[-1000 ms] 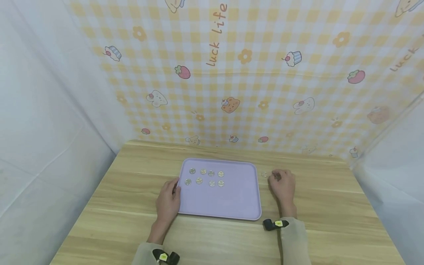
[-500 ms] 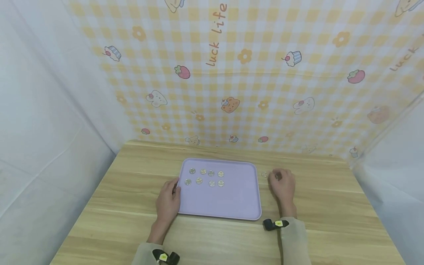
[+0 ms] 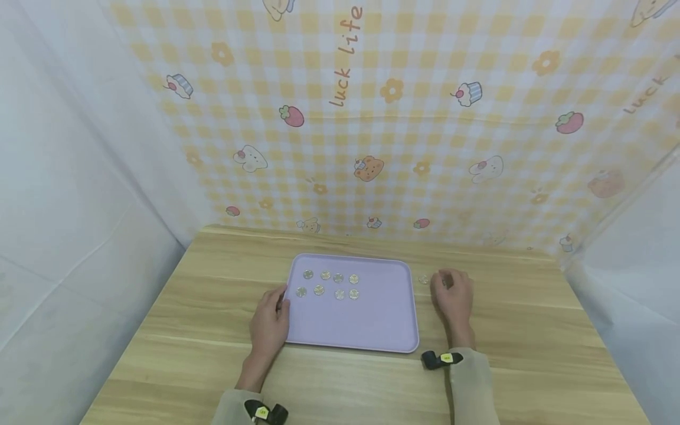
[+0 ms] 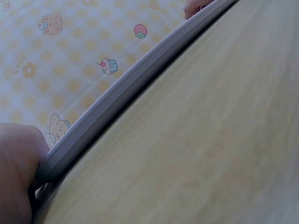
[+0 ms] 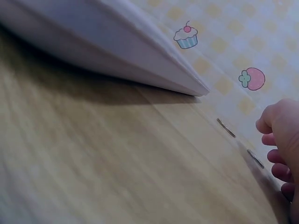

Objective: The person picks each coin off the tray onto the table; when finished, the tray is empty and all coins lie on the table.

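In the head view a lilac tray [image 3: 372,324] lies on the wooden table, bearing several silvery coins [image 3: 319,290] in two rows near its far left part. My left hand [image 3: 270,326] grips the tray's left side; the left wrist view shows that hand [image 4: 18,168] at the tray's rim [image 4: 117,93]. My right hand [image 3: 454,298] hovers right of the tray, fingers loosely curled. One coin [image 3: 423,280] lies between tray and right hand. In the right wrist view two coins, the farther coin [image 5: 226,127] and the nearer coin [image 5: 255,158], lie beside the fingers [image 5: 276,156]; nothing is seen held.
The wooden table [image 3: 510,319] runs to a yellow checked cloth [image 3: 425,136] with cartoon prints behind it. Pale sheets [image 3: 69,177] hang at both sides. A black wrist camera [image 3: 270,413] sits on the left sleeve, and another black camera [image 3: 435,360] on the right.
My right hand has lifted very slightly, its fingertips a little farther up in the head view. The left hand, the tray and the coins stay in place.
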Motion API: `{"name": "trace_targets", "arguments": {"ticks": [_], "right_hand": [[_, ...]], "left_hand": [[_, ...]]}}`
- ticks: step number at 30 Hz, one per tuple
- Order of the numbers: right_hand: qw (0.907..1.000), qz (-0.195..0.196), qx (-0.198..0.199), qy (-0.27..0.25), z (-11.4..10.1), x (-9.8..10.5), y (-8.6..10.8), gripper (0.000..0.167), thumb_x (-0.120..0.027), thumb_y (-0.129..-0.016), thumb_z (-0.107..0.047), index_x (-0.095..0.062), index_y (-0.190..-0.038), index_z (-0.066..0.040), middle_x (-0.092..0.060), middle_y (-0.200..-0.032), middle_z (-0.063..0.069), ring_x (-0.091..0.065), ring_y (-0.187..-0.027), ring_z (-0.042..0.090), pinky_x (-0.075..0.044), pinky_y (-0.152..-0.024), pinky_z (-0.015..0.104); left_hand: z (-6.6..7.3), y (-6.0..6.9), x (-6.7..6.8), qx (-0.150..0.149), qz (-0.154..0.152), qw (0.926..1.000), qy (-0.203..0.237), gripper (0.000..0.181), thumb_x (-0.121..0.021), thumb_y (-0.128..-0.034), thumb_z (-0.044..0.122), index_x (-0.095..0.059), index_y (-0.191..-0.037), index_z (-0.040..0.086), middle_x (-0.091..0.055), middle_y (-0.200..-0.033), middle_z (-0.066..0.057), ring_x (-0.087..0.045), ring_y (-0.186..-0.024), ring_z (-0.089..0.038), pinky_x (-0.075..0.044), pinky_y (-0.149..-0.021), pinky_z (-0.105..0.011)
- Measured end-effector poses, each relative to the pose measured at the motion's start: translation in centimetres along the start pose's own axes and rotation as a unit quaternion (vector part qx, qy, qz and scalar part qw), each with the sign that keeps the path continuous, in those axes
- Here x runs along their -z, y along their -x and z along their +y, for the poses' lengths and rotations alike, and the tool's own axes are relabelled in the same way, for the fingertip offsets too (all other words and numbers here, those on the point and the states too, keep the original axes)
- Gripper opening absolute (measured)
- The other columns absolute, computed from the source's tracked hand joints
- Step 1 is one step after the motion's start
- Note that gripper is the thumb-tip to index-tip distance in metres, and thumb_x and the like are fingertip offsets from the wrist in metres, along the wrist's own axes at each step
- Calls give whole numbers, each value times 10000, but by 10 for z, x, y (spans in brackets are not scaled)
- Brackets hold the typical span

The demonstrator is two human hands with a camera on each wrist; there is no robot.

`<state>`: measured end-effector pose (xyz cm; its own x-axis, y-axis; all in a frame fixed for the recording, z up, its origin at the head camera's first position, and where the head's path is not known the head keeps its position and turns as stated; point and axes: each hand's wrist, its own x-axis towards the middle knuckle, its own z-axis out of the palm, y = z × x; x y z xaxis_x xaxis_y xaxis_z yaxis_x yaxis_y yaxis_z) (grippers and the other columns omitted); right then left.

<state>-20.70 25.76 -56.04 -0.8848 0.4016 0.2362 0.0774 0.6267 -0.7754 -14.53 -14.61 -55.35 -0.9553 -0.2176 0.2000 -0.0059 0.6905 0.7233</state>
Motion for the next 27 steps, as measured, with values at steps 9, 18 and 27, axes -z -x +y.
{"name": "trace_targets", "arguments": {"ticks": [9, 18, 27], "right_hand": [[9958, 382, 350, -756, -10, -2, 2, 227, -641, -922, -130, -686, -1080, 27, -617, -1048, 197, -534, -963, 256, -423, -839, 322], [9900, 403, 797, -1096, -29, -10, 10, 174, -665, -904, -67, -691, -1030, 49, -654, -965, 216, -541, -898, 220, -392, -768, 239], [9922, -56, 649, -1059, -45, -23, 21, 173, -643, -929, -118, -698, -1059, -16, -647, -986, 140, -544, -881, 171, -429, -749, 220]], "left_hand": [[0, 0, 0, 26, -13, 10000, -57, 356, -607, -982, 165, -621, -1320, 53, -656, -1216, -135, -663, -1050, -282, -554, -828, -461], [-2, 0, -1, 0, 50, 10000, -36, 356, -607, -978, 159, -623, -1316, 50, -657, -1220, -139, -662, -1043, -282, -551, -839, -464], [-1, 1, 0, -12, 41, 10000, 7, 352, -608, -978, 161, -628, -1311, 49, -659, -1220, -142, -666, -1039, -286, -555, -833, -463]]}}
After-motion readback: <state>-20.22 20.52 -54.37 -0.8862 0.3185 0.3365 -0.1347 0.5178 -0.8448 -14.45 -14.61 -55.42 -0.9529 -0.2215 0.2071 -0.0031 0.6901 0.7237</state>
